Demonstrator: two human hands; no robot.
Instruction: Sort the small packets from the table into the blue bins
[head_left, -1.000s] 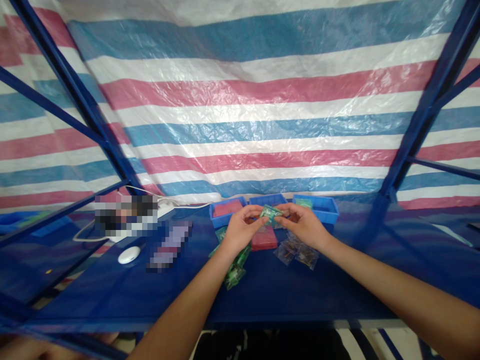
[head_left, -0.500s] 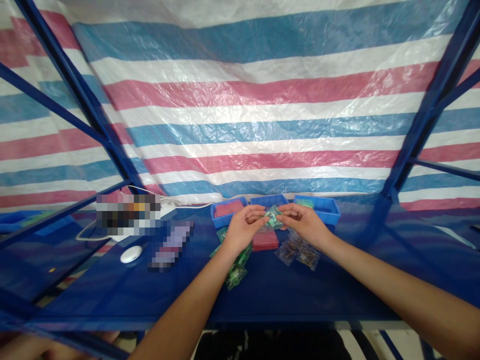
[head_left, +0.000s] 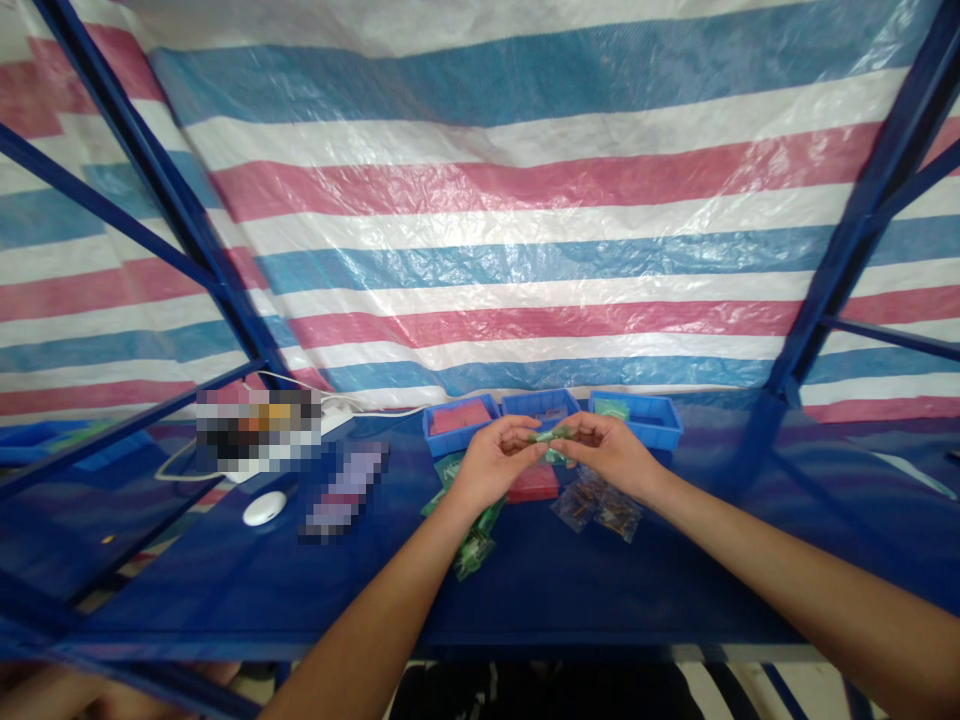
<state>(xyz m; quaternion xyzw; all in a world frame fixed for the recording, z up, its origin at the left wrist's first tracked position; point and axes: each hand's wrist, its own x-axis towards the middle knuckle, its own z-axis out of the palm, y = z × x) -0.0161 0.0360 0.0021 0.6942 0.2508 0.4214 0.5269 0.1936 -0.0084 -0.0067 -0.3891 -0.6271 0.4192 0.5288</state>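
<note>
Small green packet point(head_left: 553, 437) shows narrower than half a second ago, apparently tilted or folded, left hand point(head_left: 489, 460) and right hand point(head_left: 611, 453) close together, both pinching it near red stack point(head_left: 532, 484), so handling seems unfinished, packet not set down

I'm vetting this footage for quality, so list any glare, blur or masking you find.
Head view: glare whitens patches of the glossy red, white and blue striped plastic sheet; head view: the small green plastic packet between bare left hand and bare right hand is too soft to read; head view: mosaic blocks mask the oblong purple item.
</note>
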